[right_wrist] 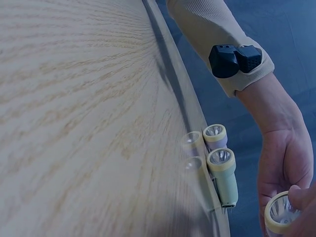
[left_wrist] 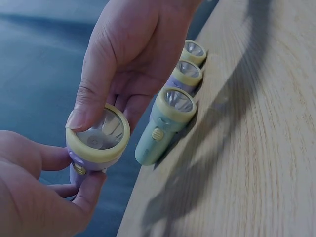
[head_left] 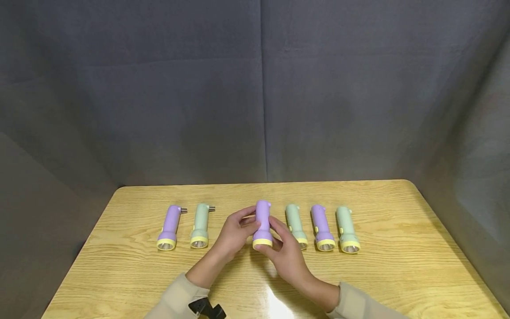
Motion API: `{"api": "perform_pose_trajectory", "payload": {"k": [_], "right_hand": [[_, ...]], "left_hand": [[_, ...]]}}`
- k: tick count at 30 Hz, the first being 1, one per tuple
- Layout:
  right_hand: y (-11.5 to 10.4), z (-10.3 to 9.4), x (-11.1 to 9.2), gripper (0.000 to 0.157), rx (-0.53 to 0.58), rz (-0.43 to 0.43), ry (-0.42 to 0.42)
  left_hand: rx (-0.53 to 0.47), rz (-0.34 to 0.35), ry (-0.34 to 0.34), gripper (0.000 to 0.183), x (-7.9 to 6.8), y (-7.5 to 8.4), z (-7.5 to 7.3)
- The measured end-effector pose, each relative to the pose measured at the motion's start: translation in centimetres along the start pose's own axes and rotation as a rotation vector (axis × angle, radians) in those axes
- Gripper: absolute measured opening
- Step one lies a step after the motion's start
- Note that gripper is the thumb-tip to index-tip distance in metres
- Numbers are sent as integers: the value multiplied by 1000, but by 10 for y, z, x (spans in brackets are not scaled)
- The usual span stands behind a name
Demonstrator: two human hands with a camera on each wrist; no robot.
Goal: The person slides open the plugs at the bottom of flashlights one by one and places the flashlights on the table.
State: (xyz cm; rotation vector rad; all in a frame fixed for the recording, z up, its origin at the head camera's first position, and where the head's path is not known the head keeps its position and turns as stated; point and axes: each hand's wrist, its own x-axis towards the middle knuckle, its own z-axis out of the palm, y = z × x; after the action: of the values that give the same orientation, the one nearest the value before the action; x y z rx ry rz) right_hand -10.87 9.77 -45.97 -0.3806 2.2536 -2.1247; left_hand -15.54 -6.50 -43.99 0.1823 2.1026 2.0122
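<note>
A purple flashlight point(head_left: 262, 221) with a yellow rim is held between both hands over the middle of the table. My left hand point(head_left: 233, 234) pinches its body from the left, thumb and fingers close to the yellow switch in the left wrist view. From the other side my right hand point(head_left: 291, 260) grips the head, its thumb on the yellow rim point(left_wrist: 98, 154) and its fingers behind. The lens faces toward me. Just right of the right hand lies a green flashlight point(head_left: 294, 217), partly covered by that hand in the head view.
On the left lie another purple flashlight point(head_left: 171, 220) and a green one point(head_left: 201, 218), metal plug prongs sticking out. Farther right are a purple flashlight point(head_left: 320, 221) and a green one point(head_left: 345, 223). Grey curtains point(head_left: 179, 110) surround the wooden table point(head_left: 398, 274). A black device point(right_wrist: 227, 61) sits on the left sleeve.
</note>
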Motion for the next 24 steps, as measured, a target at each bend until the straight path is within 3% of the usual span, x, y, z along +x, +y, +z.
{"api": "perform_pose_trajectory", "payload": {"k": [16, 24], "right_hand": [[-6, -5, -4, 77, -95, -24, 44], [-6, -8, -4, 78, -60, -29, 22]], "left_hand": [[-10, 32, 3, 46, -6, 8, 4], [-17, 34, 1, 47, -5, 8, 4]]}}
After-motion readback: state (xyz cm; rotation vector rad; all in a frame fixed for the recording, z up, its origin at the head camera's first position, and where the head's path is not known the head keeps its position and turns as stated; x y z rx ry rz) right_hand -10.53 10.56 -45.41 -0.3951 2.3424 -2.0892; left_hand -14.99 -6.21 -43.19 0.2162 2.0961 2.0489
